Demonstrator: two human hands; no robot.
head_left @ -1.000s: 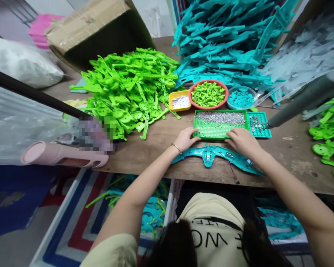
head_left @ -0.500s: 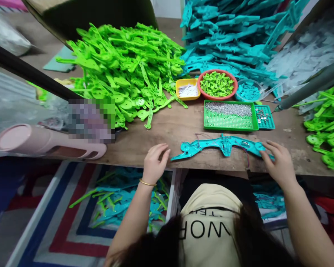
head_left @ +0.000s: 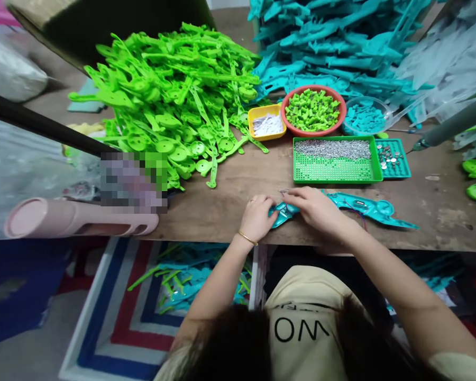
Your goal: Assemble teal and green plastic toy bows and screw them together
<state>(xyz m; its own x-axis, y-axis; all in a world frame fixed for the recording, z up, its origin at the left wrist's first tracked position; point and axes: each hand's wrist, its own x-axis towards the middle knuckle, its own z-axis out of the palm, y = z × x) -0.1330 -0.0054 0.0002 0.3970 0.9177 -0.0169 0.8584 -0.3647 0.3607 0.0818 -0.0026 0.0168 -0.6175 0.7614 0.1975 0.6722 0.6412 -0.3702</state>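
A long teal plastic shell point(head_left: 381, 209), curved like a bow, lies along the front of the wooden bench, with its open inner side up. My left hand point(head_left: 257, 218) is closed on its left end, thumb over the edge. Over the left half reaches my right hand point(head_left: 311, 207), its fingers bent together at thin dark wires point(head_left: 282, 191) that stick out above the fingertips. My right hand hides the middle of the shell. A small metal piece sits in the right arm of the shell, and red and blue wires point(head_left: 364, 219) hang below it.
Behind the shell stand a green basket point(head_left: 337, 179) of small metal parts, a teal tray point(head_left: 408, 172), a yellow dish point(head_left: 256, 137), a red bowl point(head_left: 287, 127) and a clear bowl point(head_left: 386, 124). Green point(head_left: 174, 100) and teal point(head_left: 333, 47) plastic parts are heaped farther back. A pink cylinder point(head_left: 63, 217) lies left.
My right hand has left the shell's right end and come across to its left half. My left hand has moved right, onto the left end. The camera view has shifted slightly.
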